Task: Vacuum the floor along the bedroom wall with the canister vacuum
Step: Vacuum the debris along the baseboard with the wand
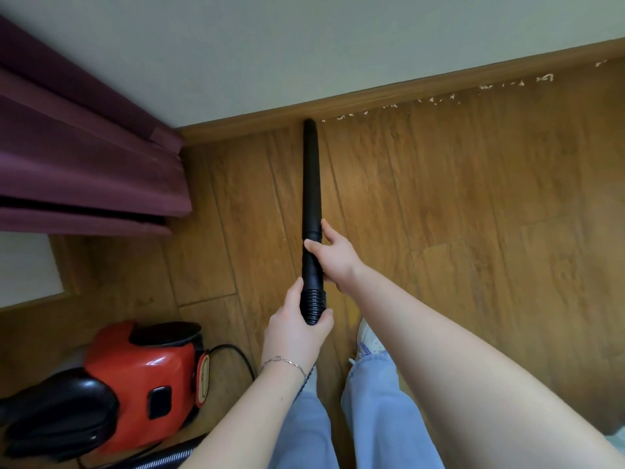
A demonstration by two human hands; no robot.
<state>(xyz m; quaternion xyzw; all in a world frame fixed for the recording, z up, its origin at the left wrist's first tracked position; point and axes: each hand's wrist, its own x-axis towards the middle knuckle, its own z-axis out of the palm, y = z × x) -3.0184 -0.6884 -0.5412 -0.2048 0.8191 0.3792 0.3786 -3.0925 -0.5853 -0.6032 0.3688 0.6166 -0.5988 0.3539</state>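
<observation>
A black vacuum wand [311, 177] points away from me, its tip touching the floor at the wooden baseboard [389, 93]. My right hand [333, 253] grips the wand's lower section. My left hand [297, 328], with a thin bracelet at the wrist, holds the ribbed hose end just behind it. Small pale scraps of debris [439, 99] lie in a line along the baseboard to the right of the tip. The red and black canister vacuum [142, 377] sits on the floor at my lower left.
A purple curtain [84, 157] hangs at the left, beside the wall corner. The canister's black cord [236, 353] loops on the wood floor near my legs. My white shoe [368, 340] stands right of the hose. Open wood flooring [490, 214] stretches to the right.
</observation>
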